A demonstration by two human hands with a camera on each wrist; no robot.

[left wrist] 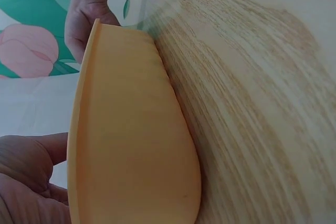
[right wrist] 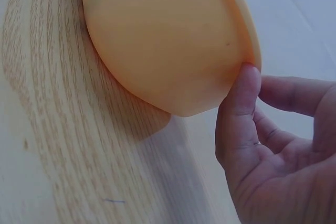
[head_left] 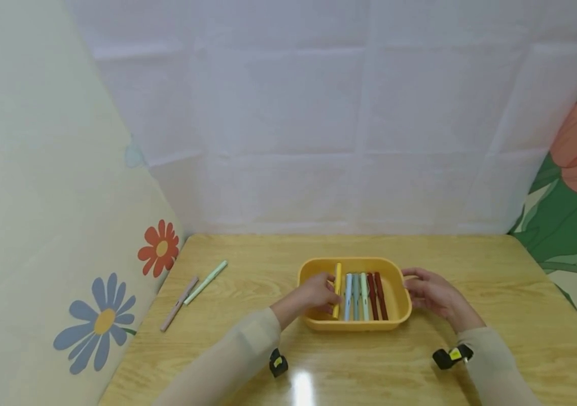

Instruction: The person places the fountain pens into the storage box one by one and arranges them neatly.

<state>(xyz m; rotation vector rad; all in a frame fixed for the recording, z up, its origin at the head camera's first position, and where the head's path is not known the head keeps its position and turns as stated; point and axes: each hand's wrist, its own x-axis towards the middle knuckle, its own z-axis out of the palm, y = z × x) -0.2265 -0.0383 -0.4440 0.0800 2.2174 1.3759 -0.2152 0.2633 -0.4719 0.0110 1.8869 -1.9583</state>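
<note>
A yellow plastic tray sits on the table with several pens lying side by side in it. My left hand reaches over the tray's left end and holds a yellow pen; in the left wrist view the tray wall hides its fingertips. Right of the yellow pen lie a light blue pen, a grey-blue pen, a pale green pen and two dark red pens. At the tray's right end, my right hand pinches the rim between thumb and finger.
Off to the left on the wooden table lie a mint green pen and a dusty pink pen, close together. A white cloth hangs behind the table. Flower-patterned panels stand at both sides.
</note>
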